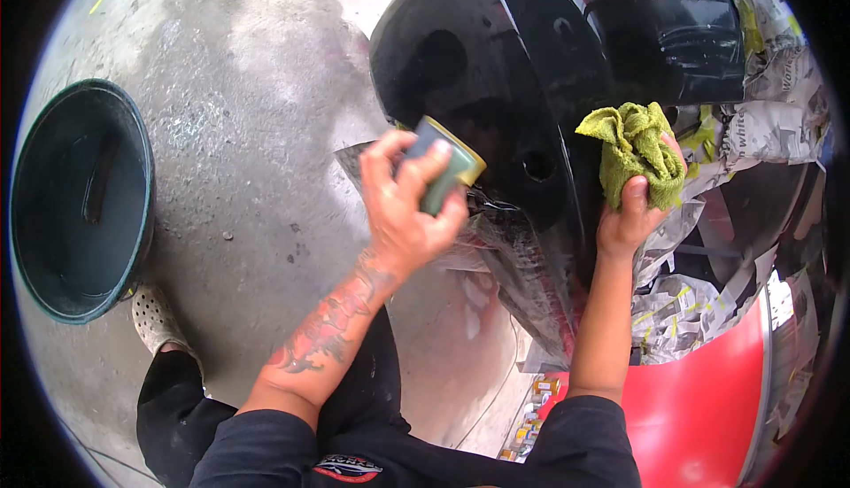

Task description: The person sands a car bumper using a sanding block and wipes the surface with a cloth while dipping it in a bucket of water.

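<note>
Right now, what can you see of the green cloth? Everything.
The green cloth is yellowish-green and looks like soft, textured towelling. It is bunched into a thick, folded wad, with a loose flap sticking out at its upper left. The right hand grips it, thumb against its lower part. In view it overlaps the black panel; whether it touches that, or is wet, I can't tell.

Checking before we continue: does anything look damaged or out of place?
The newspaper beside the black panel is crumpled and bunched rather than flat, so it looks untidy. The panel also has a dark round opening; whether that is damage or design, I cannot tell.
</note>
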A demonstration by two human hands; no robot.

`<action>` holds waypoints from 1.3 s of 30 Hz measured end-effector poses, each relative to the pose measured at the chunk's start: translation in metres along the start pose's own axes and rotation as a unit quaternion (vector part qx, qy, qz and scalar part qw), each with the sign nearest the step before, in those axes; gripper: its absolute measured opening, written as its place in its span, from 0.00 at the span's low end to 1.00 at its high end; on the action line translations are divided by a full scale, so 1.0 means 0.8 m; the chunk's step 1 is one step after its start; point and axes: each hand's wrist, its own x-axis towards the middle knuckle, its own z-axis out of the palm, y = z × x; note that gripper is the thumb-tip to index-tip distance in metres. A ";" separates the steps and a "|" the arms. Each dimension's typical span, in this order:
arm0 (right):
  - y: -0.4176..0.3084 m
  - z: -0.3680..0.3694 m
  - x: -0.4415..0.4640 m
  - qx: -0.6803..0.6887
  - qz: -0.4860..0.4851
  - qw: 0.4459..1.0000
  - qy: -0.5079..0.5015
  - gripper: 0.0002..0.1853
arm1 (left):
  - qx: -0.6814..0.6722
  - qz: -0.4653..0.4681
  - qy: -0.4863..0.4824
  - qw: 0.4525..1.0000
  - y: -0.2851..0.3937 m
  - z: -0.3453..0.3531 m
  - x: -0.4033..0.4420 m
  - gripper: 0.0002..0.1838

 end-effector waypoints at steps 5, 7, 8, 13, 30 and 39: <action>0.001 -0.001 -0.003 0.014 0.009 1.000 0.003 0.41 | -0.017 0.016 -0.022 0.999 0.029 0.007 -0.022 0.35; 0.001 0.001 -0.003 0.022 0.008 1.000 0.002 0.41 | -0.036 0.053 -0.077 0.995 0.047 0.007 -0.035 0.37; 0.000 0.000 -0.003 0.022 0.008 1.000 0.000 0.42 | -0.034 0.050 -0.056 0.997 0.041 0.007 -0.033 0.37; 0.003 -0.003 -0.003 0.022 0.009 1.000 0.005 0.43 | -0.010 -0.028 0.050 0.998 -0.002 0.011 -0.008 0.35; 0.002 -0.002 -0.006 0.026 0.024 0.999 0.014 0.42 | -0.054 -0.058 0.010 0.997 0.011 0.003 -0.014 0.28; 0.006 -0.004 -0.006 0.015 0.015 1.000 0.011 0.40 | -0.046 -0.094 0.034 0.994 -0.015 0.001 -0.007 0.28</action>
